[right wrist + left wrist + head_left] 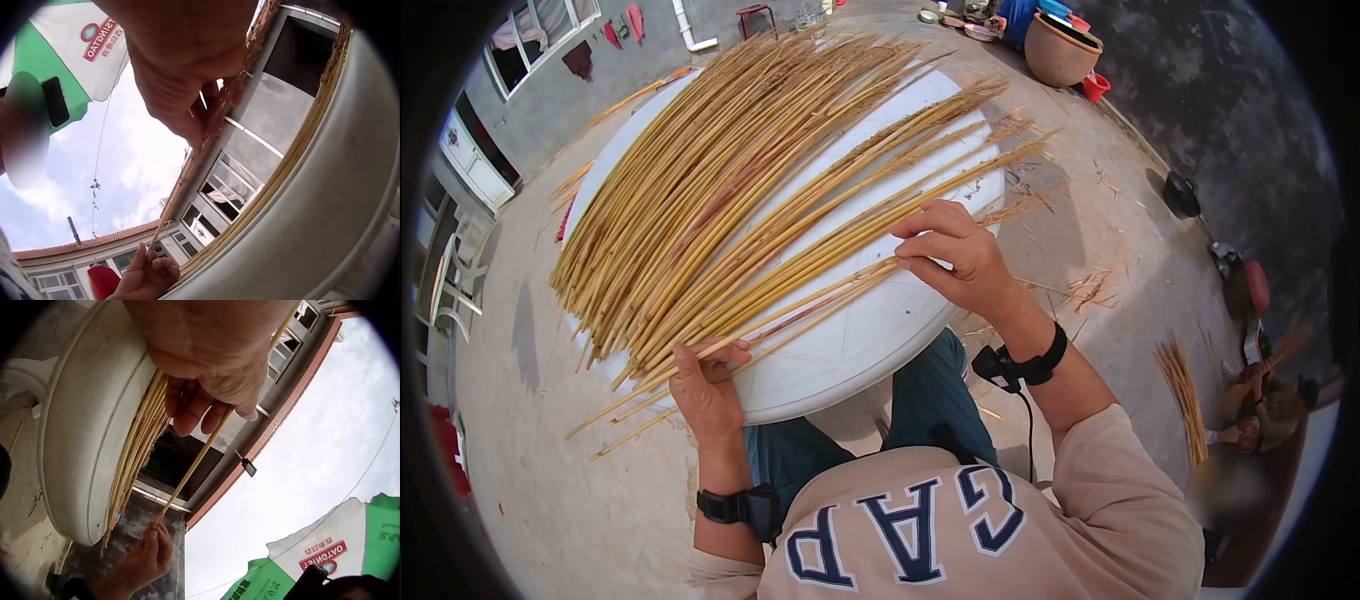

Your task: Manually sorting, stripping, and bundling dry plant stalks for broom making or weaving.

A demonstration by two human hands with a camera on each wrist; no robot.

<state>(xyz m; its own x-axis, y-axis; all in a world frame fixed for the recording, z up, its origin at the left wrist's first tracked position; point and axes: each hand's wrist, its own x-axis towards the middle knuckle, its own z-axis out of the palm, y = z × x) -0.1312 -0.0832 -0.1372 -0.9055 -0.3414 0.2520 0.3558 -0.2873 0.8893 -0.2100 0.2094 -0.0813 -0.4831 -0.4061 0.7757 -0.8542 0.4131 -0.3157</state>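
Many dry yellow stalks with feathery brown heads (690,190) lie side by side across a round white table (840,360). At the near edge, my left hand (707,398) holds one long thin stalk (195,464) near its bare end, with the stalk between thumb and fingers. My right hand (962,258) pinches the same stalk further along, toward its feathery end, above the table's right side. In the left wrist view the stalk runs straight from one hand to the other, apart from the row on the table. Several loose stalks lie close beside it.
The person's legs (930,390) are under the table's near edge. Broken bits of straw (1090,290) litter the ground at right, where a bundle of stalks (1182,400) also stands. A large clay pot (1060,55) and a red bucket (1096,88) are at the back right.
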